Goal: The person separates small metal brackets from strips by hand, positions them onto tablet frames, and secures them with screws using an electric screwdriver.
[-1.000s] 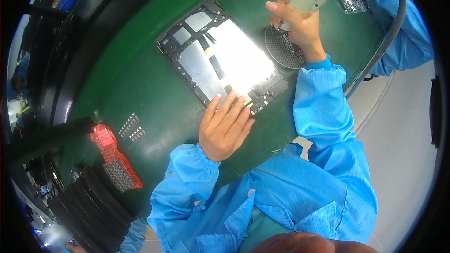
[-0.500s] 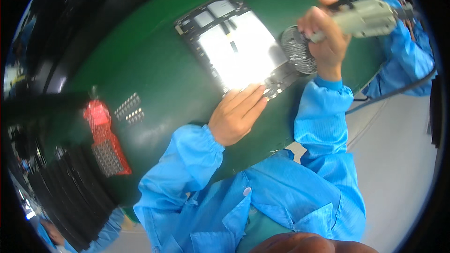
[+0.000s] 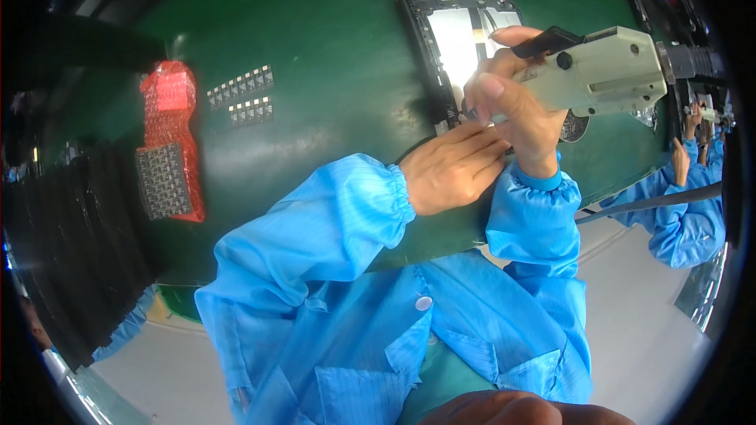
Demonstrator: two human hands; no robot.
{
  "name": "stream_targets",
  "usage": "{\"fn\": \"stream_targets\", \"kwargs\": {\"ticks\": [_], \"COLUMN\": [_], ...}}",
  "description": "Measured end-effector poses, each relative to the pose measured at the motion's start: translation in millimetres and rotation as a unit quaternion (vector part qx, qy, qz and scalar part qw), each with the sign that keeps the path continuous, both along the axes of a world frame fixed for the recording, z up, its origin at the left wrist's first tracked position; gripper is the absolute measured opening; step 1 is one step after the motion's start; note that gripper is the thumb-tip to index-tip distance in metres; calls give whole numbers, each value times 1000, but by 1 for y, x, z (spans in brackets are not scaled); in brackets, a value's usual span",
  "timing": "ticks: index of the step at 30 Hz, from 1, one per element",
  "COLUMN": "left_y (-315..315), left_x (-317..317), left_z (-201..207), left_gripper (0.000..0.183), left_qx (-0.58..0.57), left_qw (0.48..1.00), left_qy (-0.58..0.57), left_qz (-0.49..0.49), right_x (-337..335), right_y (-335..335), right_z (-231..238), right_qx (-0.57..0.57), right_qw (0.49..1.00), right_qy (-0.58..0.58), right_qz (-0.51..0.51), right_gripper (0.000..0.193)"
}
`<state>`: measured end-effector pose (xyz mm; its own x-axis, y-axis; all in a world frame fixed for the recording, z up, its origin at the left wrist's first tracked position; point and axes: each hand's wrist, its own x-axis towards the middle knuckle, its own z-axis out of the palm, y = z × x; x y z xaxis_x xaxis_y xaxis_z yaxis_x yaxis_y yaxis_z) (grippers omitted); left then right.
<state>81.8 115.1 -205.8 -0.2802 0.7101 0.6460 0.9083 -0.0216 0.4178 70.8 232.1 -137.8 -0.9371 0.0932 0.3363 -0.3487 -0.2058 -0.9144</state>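
An opened flat device like a tablet, with a black frame and shiny silver panels, lies on the green table ahead of me. My right hand grips a pale electric screwdriver with a black lever, held nearly level. Its tip points at the device's near left edge, where my fingers hide the exact contact. My left hand rests with fingers stretched out flat on the device's near edge, close to the tip. Behind my right wrist, a round dish shows only in part.
Two strips of small dark parts lie left of the device. Further left is red bubble wrap beside a dark sheet of small parts. Black folded material hangs at the left. A co-worker's blue sleeve shows at the right.
My right hand has brought the screwdriver left from the round dish to the device's near edge. My left hand stays at that edge. The whole view has shifted, putting the device further right.
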Motion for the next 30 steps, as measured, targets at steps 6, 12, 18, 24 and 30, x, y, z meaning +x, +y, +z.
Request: {"fn": "stream_targets", "kwargs": {"ticks": [6,12,18,24,30], "left_y": [-1,-2,-1,-9,-3], "left_x": [5,7,5,7,5], "left_z": [-4,-2,-4,-2,-2], "left_gripper": [30,28,24,20,24], "left_qx": [17,17,27,-54,-23], "left_qw": [1000,1000,1000,997,999], "left_qy": [-3,6,3,-39,-14], "left_qz": [5,13,3,-35,-25], "right_x": [4,7,8,14,20], "right_y": [-3,-3,-2,-4,-9], "right_z": [0,0,-3,-13,-12], "right_qx": [8,11,14,86,44], "right_qw": [999,999,999,996,996], "right_qy": [-34,-24,-34,5,-7], "right_qz": [22,34,35,4,-74], "right_gripper": [41,40,37,33,38]}}
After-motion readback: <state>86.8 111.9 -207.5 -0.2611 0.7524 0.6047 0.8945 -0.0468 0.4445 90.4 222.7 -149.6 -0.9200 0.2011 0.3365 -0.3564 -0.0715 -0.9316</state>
